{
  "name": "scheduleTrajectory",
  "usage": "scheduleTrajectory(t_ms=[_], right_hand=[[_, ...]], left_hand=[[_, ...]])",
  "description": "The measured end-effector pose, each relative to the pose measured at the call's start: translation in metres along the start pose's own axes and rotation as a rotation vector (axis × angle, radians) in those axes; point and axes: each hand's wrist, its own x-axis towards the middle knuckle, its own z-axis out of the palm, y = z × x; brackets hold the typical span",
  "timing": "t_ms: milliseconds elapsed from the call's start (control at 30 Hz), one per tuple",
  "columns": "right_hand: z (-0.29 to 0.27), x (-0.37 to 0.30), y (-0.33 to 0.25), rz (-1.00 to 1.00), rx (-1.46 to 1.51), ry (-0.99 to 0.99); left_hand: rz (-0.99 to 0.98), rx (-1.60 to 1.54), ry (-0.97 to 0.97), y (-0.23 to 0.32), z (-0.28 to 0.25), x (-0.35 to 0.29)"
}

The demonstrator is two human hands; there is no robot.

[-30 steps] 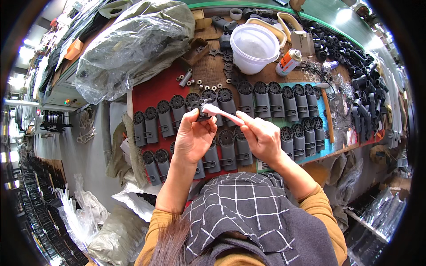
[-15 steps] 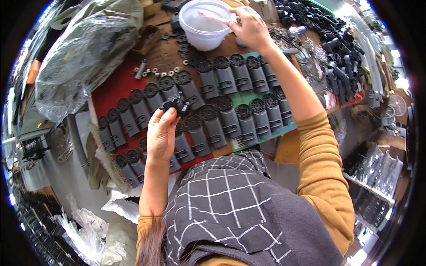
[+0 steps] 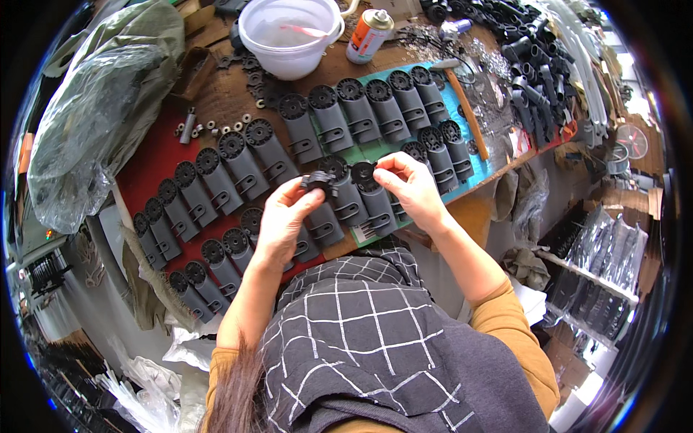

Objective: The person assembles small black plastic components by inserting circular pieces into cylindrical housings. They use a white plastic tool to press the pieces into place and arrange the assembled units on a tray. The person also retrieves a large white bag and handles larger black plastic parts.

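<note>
My left hand [image 3: 280, 225] pinches a small cluster of black plastic parts [image 3: 319, 185] between thumb and fingers. To its right, my right hand [image 3: 410, 189] is closed at the fingertips on the edge of a dark round disc [image 3: 363, 173]. This disc is over the round end of a grey housing [image 3: 377, 209] in the front row; whether it touches the housing is unclear. Another row of long grey plastic housings [image 3: 345, 108], each with a black slotted round end, lies behind. Some front-row pieces are partly hidden by my hands.
A white tub [image 3: 268, 60] with a pink-handled tool [image 3: 302, 30] stands at the back, beside a spray can [image 3: 369, 35]. Small metal rings [image 3: 238, 126] are scattered at left. Black fittings [image 3: 541, 72] pile up at the far right. Plastic-wrapped fabric [image 3: 108, 94] fills the left.
My right hand has left the tub and come down beside my left, leaving the pink-handled tool in the tub. The spray can has come into view. The view has shifted.
</note>
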Motion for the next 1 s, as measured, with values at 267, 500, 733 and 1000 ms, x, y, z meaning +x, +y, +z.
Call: scheduleTrajectory(t_ms=[267,500,733,1000], right_hand=[[-0.031,0.032,0.087,-0.405,-1.349,-0.053],[-0.028,0.029,0.094,-0.473,-1.237,0.003],[-0.026,0.026,0.092,-0.442,-1.335,-0.093],[-0.071,0.040,0.078,-0.308,-1.301,0.062]], left_hand=[[0.030,0.022,0.133,-0.007,-0.028,-0.011],[0.052,0.004,0.166,-0.010,-0.033,-0.018],[0.045,-0.006,0.180,-0.010,-0.032,-0.018],[0.066,-0.011,0.192,-0.004,-0.029,-0.020]])
